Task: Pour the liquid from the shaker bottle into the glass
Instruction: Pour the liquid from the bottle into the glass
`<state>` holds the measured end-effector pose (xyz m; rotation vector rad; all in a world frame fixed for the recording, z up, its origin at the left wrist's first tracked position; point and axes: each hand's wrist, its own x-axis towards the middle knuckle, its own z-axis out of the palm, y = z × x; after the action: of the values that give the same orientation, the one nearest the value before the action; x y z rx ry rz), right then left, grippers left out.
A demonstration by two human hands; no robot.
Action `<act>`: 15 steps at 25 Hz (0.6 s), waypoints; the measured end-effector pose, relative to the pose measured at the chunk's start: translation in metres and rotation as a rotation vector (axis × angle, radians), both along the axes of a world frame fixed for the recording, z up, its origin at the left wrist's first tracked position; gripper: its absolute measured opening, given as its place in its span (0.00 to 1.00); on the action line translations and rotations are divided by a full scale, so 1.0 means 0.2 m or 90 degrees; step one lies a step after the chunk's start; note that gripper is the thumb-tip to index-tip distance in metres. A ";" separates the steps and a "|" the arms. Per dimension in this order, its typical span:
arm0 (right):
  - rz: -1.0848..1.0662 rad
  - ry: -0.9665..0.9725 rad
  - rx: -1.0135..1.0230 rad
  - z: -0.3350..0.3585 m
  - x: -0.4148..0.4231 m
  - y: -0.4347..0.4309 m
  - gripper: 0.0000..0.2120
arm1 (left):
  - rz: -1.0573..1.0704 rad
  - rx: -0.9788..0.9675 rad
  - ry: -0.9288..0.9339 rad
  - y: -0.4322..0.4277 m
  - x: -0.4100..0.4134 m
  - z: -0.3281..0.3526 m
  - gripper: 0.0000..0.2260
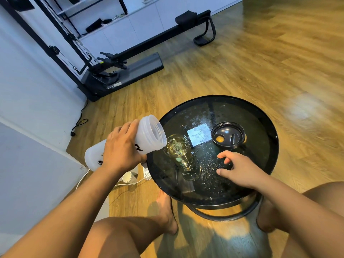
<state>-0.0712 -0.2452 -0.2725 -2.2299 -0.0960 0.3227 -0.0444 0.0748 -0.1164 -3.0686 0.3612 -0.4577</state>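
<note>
My left hand (122, 146) grips a translucent white shaker bottle (149, 135) with black lettering. The bottle is tipped nearly level, and its open mouth rests over the rim of a clear glass (179, 152). That glass stands on the left part of a round black glass-topped table (264, 127) and holds pale yellow liquid. My right hand (240, 169) hovers low over the table to the right of the glass, fingers spread, holding nothing.
The shaker's black lid (228, 135) lies upside down at the back of the table, next to a pale square reflection. Droplets speckle the tabletop. A white cup (128, 177), a power strip and cables lie on the wooden floor at left. A black exercise machine (122, 71) stands behind.
</note>
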 end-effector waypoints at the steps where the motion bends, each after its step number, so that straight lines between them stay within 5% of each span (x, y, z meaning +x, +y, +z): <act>1: 0.001 -0.001 -0.001 0.00 0.00 0.00 0.22 | -0.003 0.005 0.000 0.00 0.00 0.00 0.47; 15: 0.001 -0.012 -0.010 -0.02 0.01 0.00 0.21 | -0.007 0.018 0.002 -0.01 0.00 0.00 0.48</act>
<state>-0.0697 -0.2451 -0.2773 -2.2482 -0.1057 0.3048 -0.0441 0.0735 -0.1158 -3.0428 0.3824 -0.4437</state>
